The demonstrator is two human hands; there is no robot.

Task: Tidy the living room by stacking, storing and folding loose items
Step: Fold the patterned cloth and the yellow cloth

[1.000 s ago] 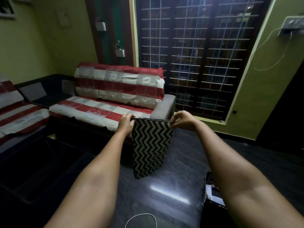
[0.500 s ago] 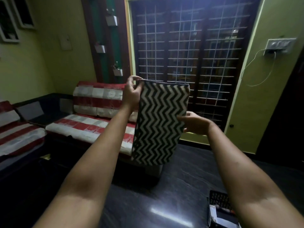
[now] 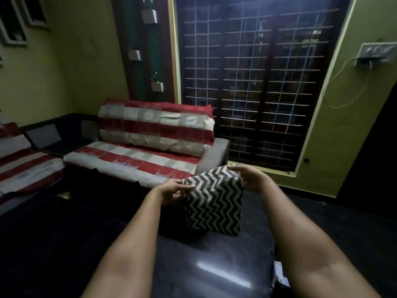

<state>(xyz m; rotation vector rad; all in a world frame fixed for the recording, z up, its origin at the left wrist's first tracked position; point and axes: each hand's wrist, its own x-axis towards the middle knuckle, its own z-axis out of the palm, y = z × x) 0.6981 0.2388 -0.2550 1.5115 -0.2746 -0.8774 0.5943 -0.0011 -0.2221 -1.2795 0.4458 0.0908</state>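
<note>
A black-and-white zigzag cloth (image 3: 213, 203) hangs folded in front of me, above the dark floor. My left hand (image 3: 171, 189) pinches its upper left edge. My right hand (image 3: 249, 178) grips its upper right corner. The cloth's top part bends over toward me and the rest drops straight down between my forearms.
A sofa with red-and-white striped covers (image 3: 150, 147) stands just behind the cloth, its grey armrest (image 3: 211, 157) close to my hands. A second striped seat (image 3: 23, 164) is at the left. A barred window (image 3: 253, 82) fills the far wall. A dark basket (image 3: 278, 274) sits low right.
The cloth was lifted high half a second ago with my left hand at its top; now both hands have come down and hold it low, shorter and doubled over.
</note>
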